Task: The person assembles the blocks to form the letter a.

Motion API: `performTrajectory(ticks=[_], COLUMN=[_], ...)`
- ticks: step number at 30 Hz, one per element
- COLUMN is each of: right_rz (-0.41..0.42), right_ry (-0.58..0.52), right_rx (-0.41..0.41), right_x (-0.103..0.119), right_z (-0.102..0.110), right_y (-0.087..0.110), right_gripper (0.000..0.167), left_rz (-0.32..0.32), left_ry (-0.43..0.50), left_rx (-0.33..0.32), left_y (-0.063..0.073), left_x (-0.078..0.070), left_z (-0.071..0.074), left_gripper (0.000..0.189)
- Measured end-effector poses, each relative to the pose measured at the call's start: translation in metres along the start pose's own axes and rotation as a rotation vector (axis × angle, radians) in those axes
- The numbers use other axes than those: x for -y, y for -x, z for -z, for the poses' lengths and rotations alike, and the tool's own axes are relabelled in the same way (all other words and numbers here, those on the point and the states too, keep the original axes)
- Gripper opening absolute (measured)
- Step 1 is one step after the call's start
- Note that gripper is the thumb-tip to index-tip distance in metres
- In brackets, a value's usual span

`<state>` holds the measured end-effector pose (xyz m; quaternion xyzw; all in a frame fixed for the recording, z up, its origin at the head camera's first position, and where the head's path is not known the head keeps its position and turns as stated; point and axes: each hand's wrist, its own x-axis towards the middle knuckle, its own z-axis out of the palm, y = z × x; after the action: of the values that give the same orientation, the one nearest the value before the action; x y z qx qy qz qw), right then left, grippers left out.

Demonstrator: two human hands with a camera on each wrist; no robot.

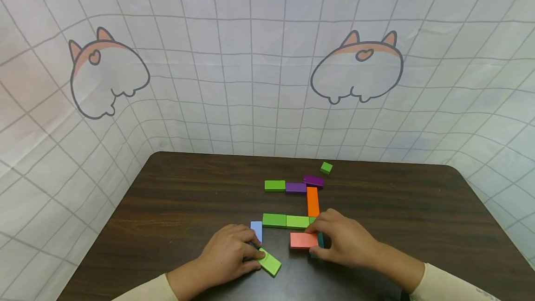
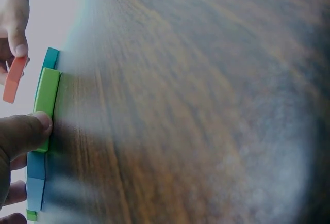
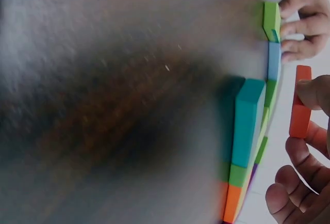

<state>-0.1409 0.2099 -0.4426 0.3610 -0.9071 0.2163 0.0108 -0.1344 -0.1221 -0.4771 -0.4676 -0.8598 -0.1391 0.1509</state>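
My left hand [image 1: 231,251] pinches a lime green block [image 1: 271,264], thumb on its near side, beside a light blue block [image 1: 257,231] on the table. In the left wrist view the thumb presses on that green block [image 2: 47,92]. My right hand [image 1: 344,240] holds a salmon-red block [image 1: 302,240] between thumb and fingers. The right wrist view shows this red block [image 3: 300,118] raised off the table. Below the right hand stands a teal block [image 3: 246,126], partly covered in the head view. Green blocks [image 1: 274,220] lie in a row just behind both hands.
An orange block [image 1: 313,201] runs back from the green row to a purple block [image 1: 296,188] and a darker purple block [image 1: 313,180]. Another green block [image 1: 274,186] adjoins them. A small green block [image 1: 326,167] lies near the back edge of the dark wooden table [image 1: 188,189].
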Motion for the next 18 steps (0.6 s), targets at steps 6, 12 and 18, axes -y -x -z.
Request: performTrajectory(ticks=[6, 12, 18], right_rz=[0.038, 0.082, 0.133], right_ry=[0.015, 0.03, 0.056], right_rx=[0.005, 0.01, 0.012], right_x=[0.005, 0.009, 0.012], right_z=[-0.008, -0.013, -0.017], right_y=[0.002, 0.003, 0.004], right_gripper=[0.026, 0.025, 0.024], left_rz=[-0.002, -0.002, -0.006], left_ry=[0.002, 0.003, 0.008], left_rx=[-0.003, -0.003, -0.009], left_y=[0.001, 0.0, 0.0], left_x=[0.001, 0.001, 0.001], left_z=[0.0, 0.0, 0.0], left_gripper=[0.018, 0.018, 0.018])
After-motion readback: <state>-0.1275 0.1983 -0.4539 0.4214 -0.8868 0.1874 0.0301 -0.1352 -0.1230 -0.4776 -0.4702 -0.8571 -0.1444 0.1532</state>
